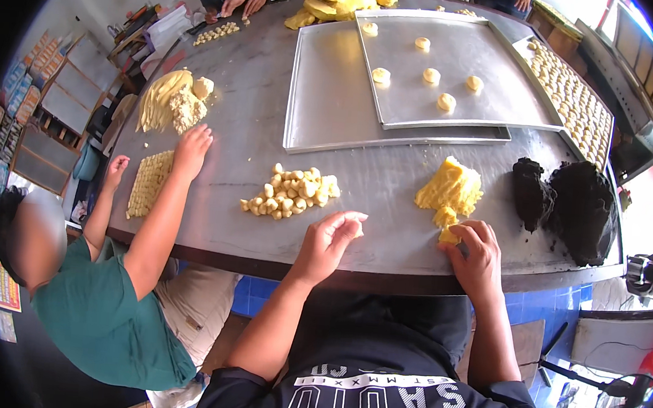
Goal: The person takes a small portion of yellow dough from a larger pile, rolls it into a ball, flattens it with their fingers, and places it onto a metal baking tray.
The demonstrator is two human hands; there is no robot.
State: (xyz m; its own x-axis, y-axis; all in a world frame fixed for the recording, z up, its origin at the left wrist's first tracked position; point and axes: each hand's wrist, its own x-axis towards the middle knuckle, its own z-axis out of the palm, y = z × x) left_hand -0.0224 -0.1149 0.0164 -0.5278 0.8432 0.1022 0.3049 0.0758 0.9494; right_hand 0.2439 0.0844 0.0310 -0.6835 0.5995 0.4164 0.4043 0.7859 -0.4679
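Observation:
My right hand [479, 256] is closed on a bit of yellow paste [447, 235] at the near end of a loose yellow mound [451, 185]. The fingers touch the strip of paste that trails off the mound. Over the table's near edge, my left hand [325, 245] is held with its fingers curled together. A small pale piece of dough [359, 229] shows at its fingertips, mostly hidden. Nearest to that hand lies a heap of small pale dough balls [290, 192], just beyond it to the left.
Two overlapping metal trays [328, 89] lie beyond, the upper bearing several round pieces. Black dough [583, 213] sits at right, near a tray full of rounds [568, 100]. A co-worker in green [114, 318] works at left beside pale dough [169, 103]. More people stand across the table.

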